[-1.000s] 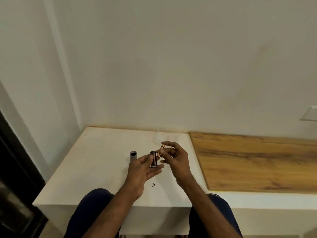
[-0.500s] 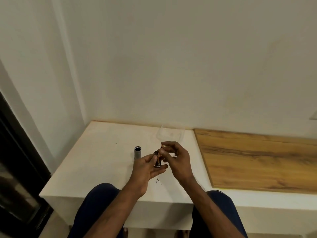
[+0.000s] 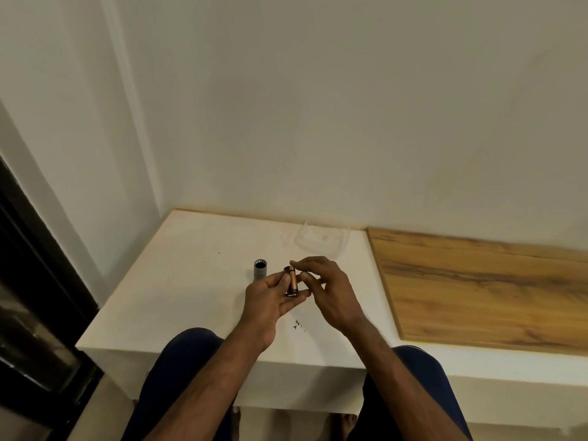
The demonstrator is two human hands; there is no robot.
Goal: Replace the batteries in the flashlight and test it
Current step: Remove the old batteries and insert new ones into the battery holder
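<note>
Above the table (image 3: pixel 197 281), the right hand (image 3: pixel 331 291) has now pressed a copper battery (image 3: pixel 293 279) against the dark holder (image 3: pixel 289 281) gripped by the left hand (image 3: pixel 270 300), so loading is underway.

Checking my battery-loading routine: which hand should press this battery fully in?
Right hand: its fingertips already pinch the battery top, while the left hand steadies the black holder.

Dim, warm, even light; soft focus, wide-angle bending at the edges.
</note>
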